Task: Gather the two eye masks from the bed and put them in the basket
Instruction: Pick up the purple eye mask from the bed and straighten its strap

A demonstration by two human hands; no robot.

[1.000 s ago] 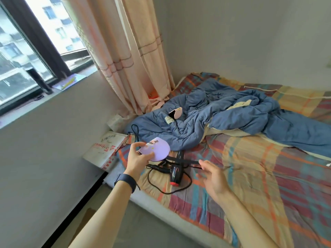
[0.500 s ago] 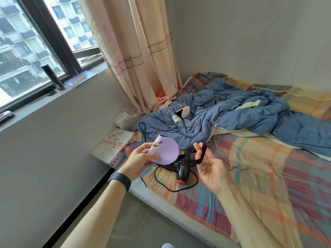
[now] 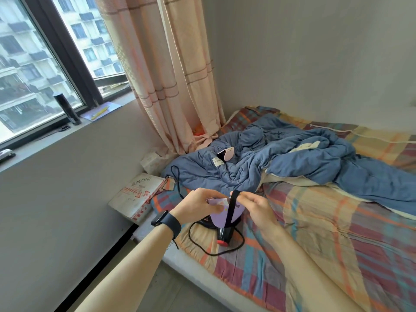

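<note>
Item one: purple eye mask (image 3: 221, 212), now lifted off the bed (image 3: 337, 233), left hand (image 3: 198, 204) closed on its upper edge. Right hand (image 3: 254, 204), open a second ago, now pinches the black strap (image 3: 231, 208). Item two: pink eye mask (image 3: 226, 155), uncollected on the blue quilt (image 3: 281, 161). Basket: not in view.

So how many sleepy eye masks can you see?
2. The purple eye mask is held by the left hand and right hand. The pink eye mask lies on the blue blanket. Folds could hide more.
</note>
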